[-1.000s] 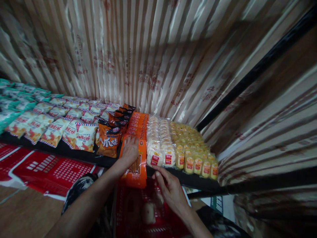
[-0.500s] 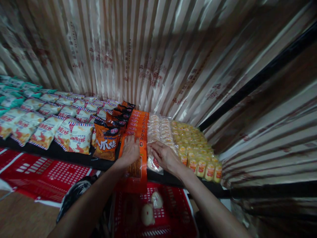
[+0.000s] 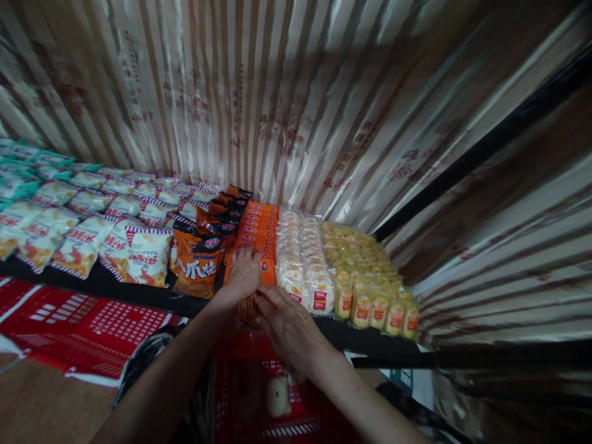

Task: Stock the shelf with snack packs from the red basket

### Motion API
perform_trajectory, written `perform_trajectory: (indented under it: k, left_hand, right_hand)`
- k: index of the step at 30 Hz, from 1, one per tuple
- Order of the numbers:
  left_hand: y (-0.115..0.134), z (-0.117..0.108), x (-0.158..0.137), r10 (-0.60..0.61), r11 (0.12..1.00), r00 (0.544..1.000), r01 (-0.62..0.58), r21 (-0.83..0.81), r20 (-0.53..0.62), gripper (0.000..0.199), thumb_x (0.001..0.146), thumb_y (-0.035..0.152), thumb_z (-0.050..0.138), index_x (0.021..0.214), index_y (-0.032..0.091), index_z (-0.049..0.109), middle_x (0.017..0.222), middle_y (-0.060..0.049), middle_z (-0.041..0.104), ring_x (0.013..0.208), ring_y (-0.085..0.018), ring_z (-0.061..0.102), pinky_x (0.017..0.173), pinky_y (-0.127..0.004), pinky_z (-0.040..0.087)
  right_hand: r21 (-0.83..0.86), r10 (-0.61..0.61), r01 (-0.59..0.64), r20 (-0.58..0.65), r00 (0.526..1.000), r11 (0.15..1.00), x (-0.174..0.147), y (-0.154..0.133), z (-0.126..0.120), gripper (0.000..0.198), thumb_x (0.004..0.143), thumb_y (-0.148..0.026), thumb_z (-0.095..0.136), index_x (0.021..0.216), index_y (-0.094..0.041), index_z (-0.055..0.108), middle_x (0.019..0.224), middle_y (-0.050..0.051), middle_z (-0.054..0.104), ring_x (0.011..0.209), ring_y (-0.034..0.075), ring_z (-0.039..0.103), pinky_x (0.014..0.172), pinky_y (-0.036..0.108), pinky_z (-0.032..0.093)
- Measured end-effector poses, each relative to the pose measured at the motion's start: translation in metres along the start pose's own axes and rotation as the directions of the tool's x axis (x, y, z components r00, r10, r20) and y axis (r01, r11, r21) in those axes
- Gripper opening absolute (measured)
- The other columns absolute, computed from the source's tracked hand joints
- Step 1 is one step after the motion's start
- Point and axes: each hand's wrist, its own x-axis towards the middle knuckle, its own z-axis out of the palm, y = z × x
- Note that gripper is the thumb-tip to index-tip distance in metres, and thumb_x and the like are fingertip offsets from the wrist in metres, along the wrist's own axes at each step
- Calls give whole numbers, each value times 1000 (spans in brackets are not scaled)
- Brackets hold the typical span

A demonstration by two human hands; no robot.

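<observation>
My left hand (image 3: 244,272) is bent over the upper part of the front orange snack packet (image 3: 248,313), which has a clear window showing brown sticks. Around that packet's right edge curl the fingers of my right hand (image 3: 289,330), partly hiding it. Its lower end hangs past the black shelf edge. Behind it stands a row of matching orange packets (image 3: 258,223). White wrapped buns (image 3: 319,290) in two columns sit directly to the right, and a larger orange-brown snack bag (image 3: 198,262) stands to the left.
Yellow wrapped cakes (image 3: 379,308) fill the shelf's right end. White snack bags (image 3: 148,256) and teal bags (image 3: 18,179) line the left. Below is a red basket (image 3: 296,428) holding a wrapped bun (image 3: 278,396). A black bar (image 3: 462,154) slants in front of the striped curtain (image 3: 277,92).
My right hand has moved from the white buns down and left to the orange packet. A white bun pack now fills the front of the second column. My left hand has barely shifted.
</observation>
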Motion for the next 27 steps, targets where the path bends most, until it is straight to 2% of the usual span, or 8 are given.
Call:
perform_trajectory:
  k: [3, 6, 11, 16, 21, 24, 27]
  left_hand:
    - [-1, 3, 0, 4, 1000, 1000, -4, -4, -31, 30, 82, 20, 41, 106, 14, 57, 115, -15, 51, 109, -28, 43, 93, -42, 31]
    - [-2, 6, 0, 2, 1000, 999, -2, 10, -45, 29, 83, 21, 39, 104, 14, 57, 112, -15, 52, 105, -28, 45, 90, -40, 34]
    - [-3, 7, 0, -1, 1000, 1000, 1, 6, -31, 28, 84, 20, 39, 105, 14, 57, 114, -14, 52, 104, -27, 47, 88, -38, 36]
    - [-2, 5, 1, -7, 1000, 1000, 6, -12, -18, 28, 84, 20, 40, 106, 14, 56, 116, -13, 51, 107, -26, 46, 90, -37, 37]
    - [-5, 11, 5, -9, 999, 997, 6, -33, -72, 27, 84, 18, 40, 104, 13, 58, 113, -13, 54, 105, -25, 48, 90, -35, 38]
    - [-10, 14, 11, -43, 998, 991, 37, -46, -130, 32, 85, 14, 36, 110, 12, 56, 114, -13, 56, 106, -23, 49, 92, -34, 37]
    - [-14, 12, 17, -70, 998, 990, 70, -2, -126, 37, 85, 10, 34, 117, 11, 54, 115, -12, 58, 107, -23, 50, 92, -34, 37]
  right_hand:
    - [0, 31, -31, -19, 999, 1000, -13, 3, 10, 36, 81, -15, 49, 116, -15, 57, 122, 13, 56, 115, 25, 50, 99, 41, 42]
    - [29, 0, 1, -15, 1000, 1000, -26, 5, 23, 36, 83, -14, 49, 118, -17, 57, 125, 12, 55, 121, 25, 46, 104, 41, 39]
    - [44, 41, -41, 8, 999, 998, -39, 7, 39, 37, 86, -19, 47, 123, -18, 54, 138, 13, 42, 130, 27, 34, 105, 43, 36]
    - [86, 61, -58, -23, 998, 995, -39, 7, 42, 34, 88, -21, 45, 121, -19, 55, 136, 12, 44, 130, 25, 34, 106, 44, 36]
    - [90, 71, -67, -45, 996, 994, -39, 7, 44, 35, 88, -22, 45, 122, -18, 53, 136, 13, 44, 130, 25, 35, 105, 44, 37]
    - [65, 61, -60, -24, 998, 996, -37, 7, 43, 35, 88, -21, 45, 122, -17, 53, 137, 13, 42, 130, 26, 34, 105, 44, 37]
    - [42, 69, -68, -14, 998, 997, -35, 6, 41, 33, 87, -19, 46, 119, -16, 55, 135, 14, 44, 129, 27, 37, 103, 45, 39]
